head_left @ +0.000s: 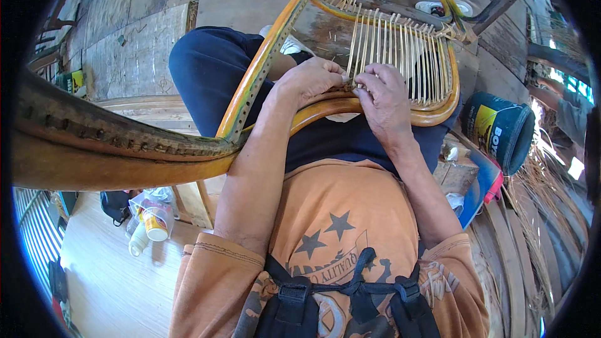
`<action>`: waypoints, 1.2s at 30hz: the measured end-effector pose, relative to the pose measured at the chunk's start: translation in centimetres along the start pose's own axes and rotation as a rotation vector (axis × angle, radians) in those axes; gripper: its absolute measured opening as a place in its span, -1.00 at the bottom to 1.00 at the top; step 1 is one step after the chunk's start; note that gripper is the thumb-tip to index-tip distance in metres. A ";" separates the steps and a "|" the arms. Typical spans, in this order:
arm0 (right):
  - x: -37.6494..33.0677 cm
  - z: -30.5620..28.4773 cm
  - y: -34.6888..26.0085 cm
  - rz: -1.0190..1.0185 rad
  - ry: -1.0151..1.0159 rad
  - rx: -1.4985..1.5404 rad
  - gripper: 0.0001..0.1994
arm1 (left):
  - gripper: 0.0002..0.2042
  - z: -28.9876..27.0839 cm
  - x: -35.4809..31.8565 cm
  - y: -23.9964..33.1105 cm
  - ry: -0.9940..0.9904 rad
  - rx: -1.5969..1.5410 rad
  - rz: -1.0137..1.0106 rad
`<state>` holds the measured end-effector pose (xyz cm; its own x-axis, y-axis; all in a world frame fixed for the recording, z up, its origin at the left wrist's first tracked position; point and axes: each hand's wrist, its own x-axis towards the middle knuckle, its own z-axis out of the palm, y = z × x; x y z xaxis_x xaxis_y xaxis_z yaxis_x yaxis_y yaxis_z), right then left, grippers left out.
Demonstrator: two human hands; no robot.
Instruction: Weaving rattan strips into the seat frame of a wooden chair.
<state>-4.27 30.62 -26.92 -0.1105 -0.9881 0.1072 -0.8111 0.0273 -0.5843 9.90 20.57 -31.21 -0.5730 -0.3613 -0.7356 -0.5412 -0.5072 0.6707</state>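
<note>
A curved orange wooden chair frame (250,91) with a row of small holes lies across my lap. Pale cane strands (400,50) run in parallel across its rounded end. My left hand (311,79) rests on the frame's near rim, fingers pinched on a strand at the rim. My right hand (385,101) is beside it, fingertips closed on the same strands where they meet the rim. The two hands almost touch.
A dark tub with a yellow label (499,130) lies on its side at the right, beside loose cane strips (538,200). A clear bag with bottles (150,216) sits on the pale floor at lower left. Worn wooden planks (138,44) lie ahead.
</note>
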 end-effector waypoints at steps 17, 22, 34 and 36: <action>-0.7 1.9 1.2 0.019 -0.020 -0.035 -0.77 | -0.78 -0.4 -0.2 0.6 -0.097 -0.019 -0.030; -0.7 1.9 1.2 0.012 -0.017 -0.045 -0.77 | -0.77 -0.4 0.1 0.2 -0.063 0.034 -0.028; -0.8 2.0 1.1 -0.053 0.004 -0.094 -0.76 | -0.80 0.0 -0.4 0.5 -0.008 0.019 -0.004; -0.8 2.1 1.3 -0.054 -0.008 -0.093 -0.76 | -0.80 0.1 -0.5 0.7 -0.001 0.044 0.001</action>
<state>-4.05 31.18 -29.45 -0.0609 -0.9897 0.1299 -0.8656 -0.0125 -0.5006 9.78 20.47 -30.41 -0.5737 -0.3611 -0.7351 -0.5672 -0.4724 0.6747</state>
